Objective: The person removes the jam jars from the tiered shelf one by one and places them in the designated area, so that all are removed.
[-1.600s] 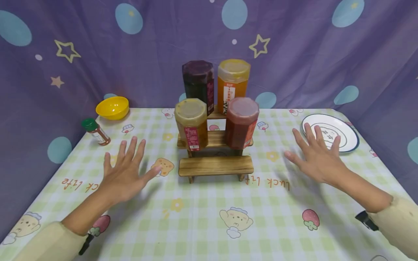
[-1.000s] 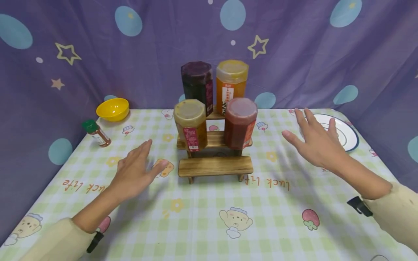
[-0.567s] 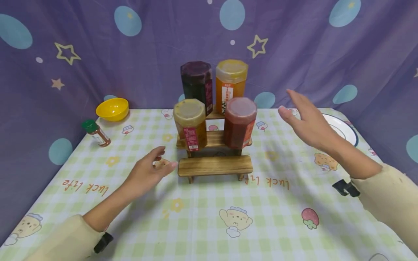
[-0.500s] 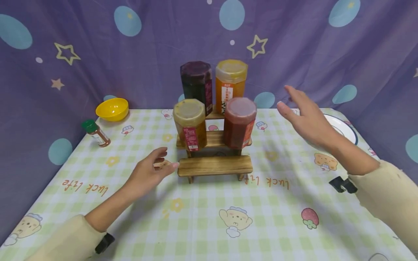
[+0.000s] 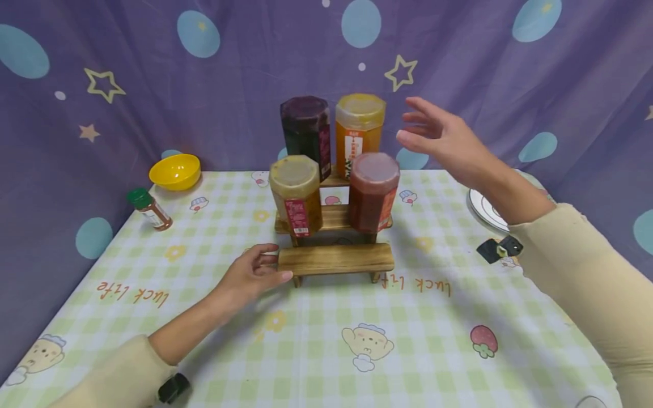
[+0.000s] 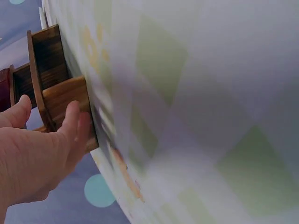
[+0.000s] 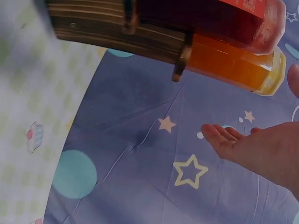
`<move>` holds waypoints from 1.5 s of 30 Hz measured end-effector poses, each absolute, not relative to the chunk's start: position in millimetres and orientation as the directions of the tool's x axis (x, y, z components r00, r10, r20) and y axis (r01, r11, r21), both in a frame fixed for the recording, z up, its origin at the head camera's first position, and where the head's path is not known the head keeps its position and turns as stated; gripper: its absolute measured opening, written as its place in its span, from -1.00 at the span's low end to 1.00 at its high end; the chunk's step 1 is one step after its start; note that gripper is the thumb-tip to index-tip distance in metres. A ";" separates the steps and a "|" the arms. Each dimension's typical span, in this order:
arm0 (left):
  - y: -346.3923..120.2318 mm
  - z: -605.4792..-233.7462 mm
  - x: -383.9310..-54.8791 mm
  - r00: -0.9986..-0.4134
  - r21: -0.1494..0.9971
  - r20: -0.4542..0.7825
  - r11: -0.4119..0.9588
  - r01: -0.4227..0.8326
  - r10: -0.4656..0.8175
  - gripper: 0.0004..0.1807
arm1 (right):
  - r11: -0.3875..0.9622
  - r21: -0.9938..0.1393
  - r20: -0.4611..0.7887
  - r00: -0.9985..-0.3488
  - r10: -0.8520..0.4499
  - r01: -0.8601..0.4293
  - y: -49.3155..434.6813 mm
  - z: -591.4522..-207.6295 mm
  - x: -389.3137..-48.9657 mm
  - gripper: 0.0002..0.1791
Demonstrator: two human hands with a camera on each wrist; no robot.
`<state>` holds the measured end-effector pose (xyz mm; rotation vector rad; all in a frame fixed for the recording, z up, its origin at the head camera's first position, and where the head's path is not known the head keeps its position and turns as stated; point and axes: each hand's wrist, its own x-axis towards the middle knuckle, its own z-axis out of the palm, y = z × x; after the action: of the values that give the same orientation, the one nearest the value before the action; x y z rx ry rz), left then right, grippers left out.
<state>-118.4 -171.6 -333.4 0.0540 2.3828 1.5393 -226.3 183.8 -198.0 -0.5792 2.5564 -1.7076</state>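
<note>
A stepped wooden rack stands mid-table with its lowest step bare. On its middle step are an amber jar and a red jar; a dark purple jar and an orange jar occupy the top one. My left hand is at the left end of the lowest step, thumb in front and fingers beside the end. In the left wrist view its fingers overlap the rack's side. Raised to the right of the orange jar, my right hand holds nothing, fingers loosely bent and apart from the lid.
At the back left sits a yellow bowl, with a green-capped spice bottle in front of it. A white plate lies at the right, partly hidden by my right forearm. A purple patterned curtain hangs behind the checked tablecloth.
From spread flat on both sides, my hands have moved inward: the left to the rack's lowest step, the right up and left toward the orange jar. The jars and rack stay put.
</note>
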 end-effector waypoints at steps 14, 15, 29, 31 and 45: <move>-160.9 -338.3 -120.2 -0.957 0.936 -0.228 0.309 -0.166 0.177 -0.30 | 0.238 -0.917 0.194 -0.878 -0.437 -0.321 139.5 -182.0 -249.9 -0.18; -160.7 -339.2 -120.6 -0.958 0.940 -0.226 0.299 -0.166 0.178 -0.31 | 0.232 -0.916 0.201 -0.876 -0.437 -0.327 137.4 -182.6 -250.7 -0.21; -158.5 -342.4 -120.7 -0.953 0.963 -0.225 0.193 -0.186 0.203 -0.31 | 0.254 -0.922 0.182 -0.905 -0.384 -0.293 132.7 -177.9 -249.9 -0.31; -158.4 -342.3 -121.2 -0.951 0.964 -0.229 0.184 -0.192 0.207 -0.32 | 0.253 -0.924 0.178 -0.909 -0.377 -0.286 133.0 -177.3 -249.8 -0.30; -160.6 -340.8 -120.8 -0.947 0.965 -0.234 0.169 -0.199 0.219 -0.30 | 0.214 -0.927 0.246 -0.930 -0.275 -0.308 144.3 -160.0 -250.2 -0.34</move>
<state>-120.8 -160.6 -340.8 0.0189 2.1319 1.8394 -250.2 144.3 -160.0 -0.5935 2.4697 -1.8961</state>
